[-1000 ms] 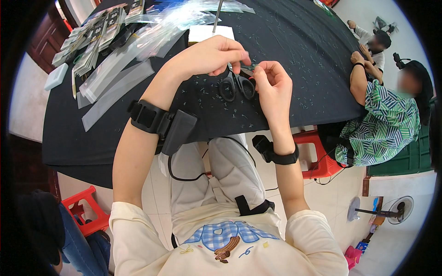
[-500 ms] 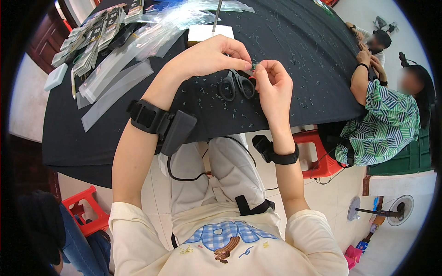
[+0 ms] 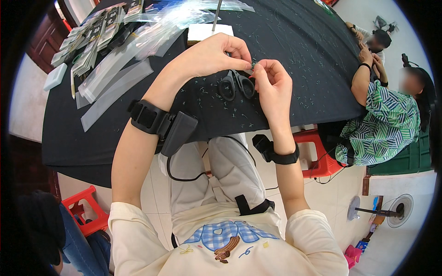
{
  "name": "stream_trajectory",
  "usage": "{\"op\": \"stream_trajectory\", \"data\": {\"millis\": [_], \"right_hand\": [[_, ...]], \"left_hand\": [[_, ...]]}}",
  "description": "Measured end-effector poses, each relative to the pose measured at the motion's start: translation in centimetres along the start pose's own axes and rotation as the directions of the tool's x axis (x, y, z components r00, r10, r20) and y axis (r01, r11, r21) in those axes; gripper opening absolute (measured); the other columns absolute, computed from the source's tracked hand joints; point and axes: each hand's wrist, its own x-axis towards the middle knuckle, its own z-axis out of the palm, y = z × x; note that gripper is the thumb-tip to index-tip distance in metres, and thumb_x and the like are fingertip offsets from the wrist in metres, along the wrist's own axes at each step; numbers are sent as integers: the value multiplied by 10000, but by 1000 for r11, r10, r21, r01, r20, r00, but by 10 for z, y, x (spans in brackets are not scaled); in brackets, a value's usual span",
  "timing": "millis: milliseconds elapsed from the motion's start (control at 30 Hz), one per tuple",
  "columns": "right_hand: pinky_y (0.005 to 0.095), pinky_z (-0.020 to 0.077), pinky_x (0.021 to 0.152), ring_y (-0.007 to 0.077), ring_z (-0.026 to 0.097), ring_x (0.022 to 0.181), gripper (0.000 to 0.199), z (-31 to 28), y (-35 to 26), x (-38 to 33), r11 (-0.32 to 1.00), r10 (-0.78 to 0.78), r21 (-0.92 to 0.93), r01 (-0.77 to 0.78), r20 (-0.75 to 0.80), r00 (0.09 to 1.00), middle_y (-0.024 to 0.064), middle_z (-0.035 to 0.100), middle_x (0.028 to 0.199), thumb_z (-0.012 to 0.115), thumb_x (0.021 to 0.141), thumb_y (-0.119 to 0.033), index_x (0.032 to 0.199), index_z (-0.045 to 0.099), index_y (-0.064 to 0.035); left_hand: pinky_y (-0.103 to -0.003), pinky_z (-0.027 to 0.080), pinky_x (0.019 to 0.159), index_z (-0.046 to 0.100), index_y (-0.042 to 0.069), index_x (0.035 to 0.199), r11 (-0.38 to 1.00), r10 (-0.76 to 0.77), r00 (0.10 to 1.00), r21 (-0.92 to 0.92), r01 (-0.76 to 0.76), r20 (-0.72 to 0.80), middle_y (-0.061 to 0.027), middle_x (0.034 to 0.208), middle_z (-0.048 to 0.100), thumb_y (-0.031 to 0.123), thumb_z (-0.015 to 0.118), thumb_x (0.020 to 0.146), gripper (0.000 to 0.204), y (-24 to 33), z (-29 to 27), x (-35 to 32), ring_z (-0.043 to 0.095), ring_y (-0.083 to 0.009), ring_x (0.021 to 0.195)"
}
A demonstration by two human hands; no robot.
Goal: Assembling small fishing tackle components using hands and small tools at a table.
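My left hand point(image 3: 220, 54) and my right hand point(image 3: 275, 83) meet above the black-covered table, fingertips nearly touching. Each pinches thumb against forefinger. Between the tips shows a speck of dark green, too small to name. Just below the fingertips lies a pair of scissors point(image 3: 236, 85) with black handles toward me; the hands partly cover its blades. A small red bit shows beside my right thumb, and I cannot tell what it belongs to. Short green thread-like scraps are strewn on the cloth around the scissors.
Clear plastic sleeves point(image 3: 117, 87) and bundled printed strips point(image 3: 94, 39) lie at the left. A white block point(image 3: 207, 33) with an upright metal rod point(image 3: 217, 16) stands beyond my left hand. Two people sit at the right edge. A red stool point(image 3: 317, 156) is at the right.
Both hands keep nearly the same pinch and place. Less red shows beside my right thumb now.
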Motion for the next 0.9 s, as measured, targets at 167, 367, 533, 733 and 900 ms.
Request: {"op": "stream_trajectory", "data": {"millis": [167, 367, 533, 733, 900], "right_hand": [[191, 418, 543, 33, 529, 603, 129, -2, 1, 0, 1000, -4, -12, 4, -4, 1000, -1, 594, 683, 597, 835, -105, 842, 595, 24], [190, 416, 542, 29, 524, 599, 133, 0, 0, 0, 1000, 3, -11, -3, 4, 1000, -3, 590, 672, 595, 832, -107, 844, 596, 26], [188, 416, 543, 30, 523, 598, 131, -1, 0, 0, 999, 2, -43, -2, 9, 1000, 0, 593, 683, 593, 834, -107, 840, 595, 24], [187, 411, 536, 28, 523, 599, 124, -1, -1, 0, 1000, 1, -20, 0, 17, 1000, -2, 592, 696, 589, 840, -109, 847, 587, 16], [185, 402, 525, 27, 520, 593, 125, 0, -2, -1, 1000, -11, -29, 12, 22, 1000, -4, 587, 688, 591, 850, -114, 847, 576, 10]], "left_hand": [[-191, 376, 582, 636, 26, 837, 997, -21, 1000, 72, 19, 14, 29, 674, 572, 118, 663, 792, 105, 7, 2, 0, 491, -28, 628], [-191, 378, 577, 638, 19, 836, 1000, -9, 1000, 19, 9, 20, 24, 676, 578, 109, 662, 789, 104, 1, 2, 1, 496, -32, 630], [-191, 390, 587, 650, 14, 835, 999, -10, 1000, 34, 9, 14, 20, 686, 586, 101, 664, 786, 100, 1, 2, 1, 508, -33, 643], [-192, 406, 600, 660, 8, 823, 1000, 13, 1000, 28, -13, -6, 9, 703, 596, 97, 668, 785, 98, 0, 1, 1, 520, -43, 651], [-196, 420, 616, 661, 4, 831, 999, 23, 1000, 30, -23, -11, 6, 716, 604, 96, 669, 788, 102, -2, 1, 1, 533, -48, 664]]}}
